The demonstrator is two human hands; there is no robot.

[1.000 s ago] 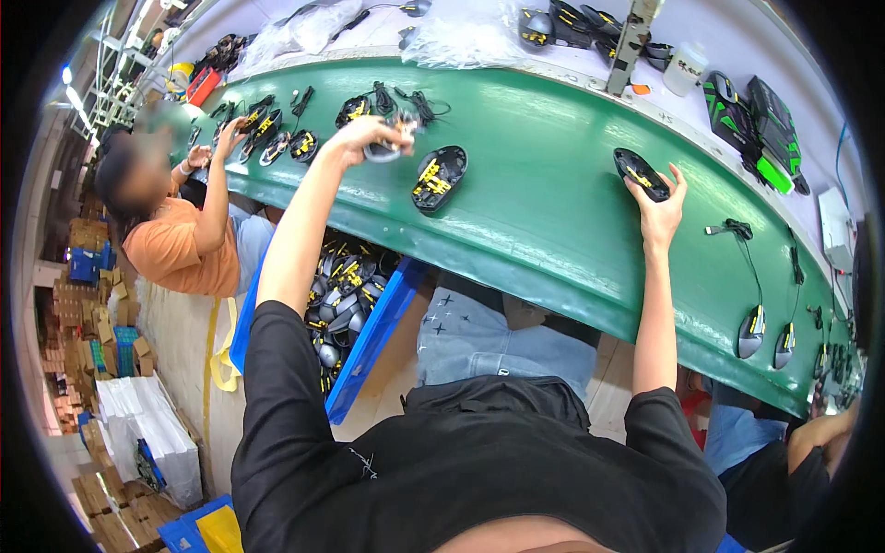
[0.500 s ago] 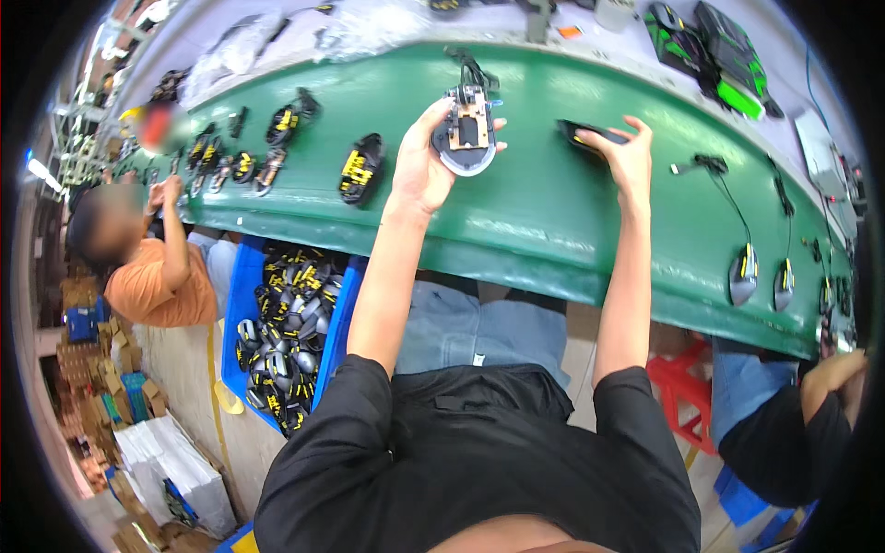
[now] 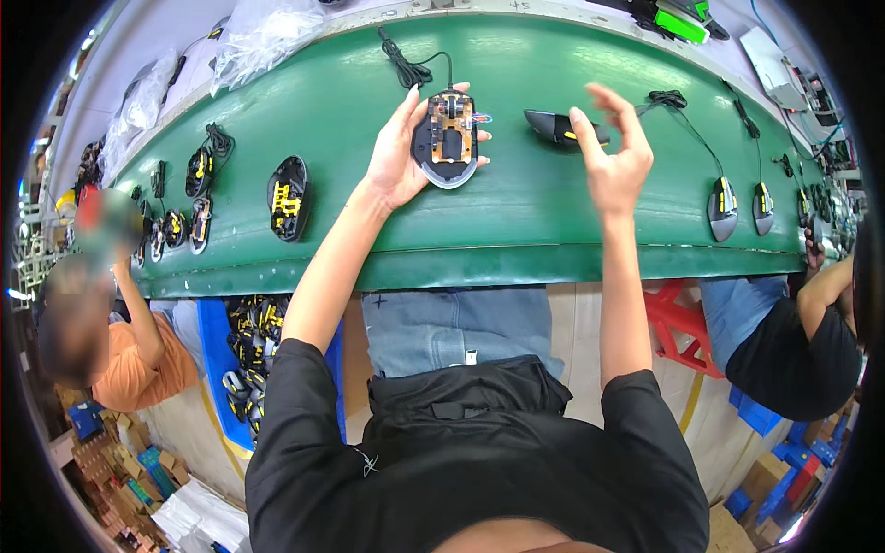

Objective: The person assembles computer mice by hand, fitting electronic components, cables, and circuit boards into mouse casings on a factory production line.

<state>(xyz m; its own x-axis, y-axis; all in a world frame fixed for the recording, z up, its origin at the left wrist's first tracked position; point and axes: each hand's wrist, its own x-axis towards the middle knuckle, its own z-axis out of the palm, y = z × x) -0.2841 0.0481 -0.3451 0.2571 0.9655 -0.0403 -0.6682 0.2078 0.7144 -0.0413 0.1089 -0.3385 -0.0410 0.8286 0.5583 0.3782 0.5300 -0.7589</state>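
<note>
My left hand (image 3: 398,158) is closed around the lower half of a computer mouse (image 3: 450,143), its brown circuit board facing up. Its black cable (image 3: 406,66) lies bundled on the green belt beyond. To the right, my right hand (image 3: 616,152) is open with thumb and fingers apart, slightly blurred. Beside its thumb a dark mouse top shell (image 3: 550,126) with a yellow part rests on the belt. Whether the thumb touches that shell I cannot tell. Left of my left arm lies another mouse shell (image 3: 289,198), its black and yellow inside upward.
The green belt (image 3: 516,235) runs across in front of me. Cabled mice (image 3: 724,210) lie at right, mouse parts (image 3: 199,172) at left. Below the belt stands a blue bin (image 3: 214,346) of shells. People sit on both sides; a red stool (image 3: 678,327) is at right.
My right hand has let go of the mouse shell and opened; the shell now lies on the belt. My left hand still holds the lower half. The view has shifted.
</note>
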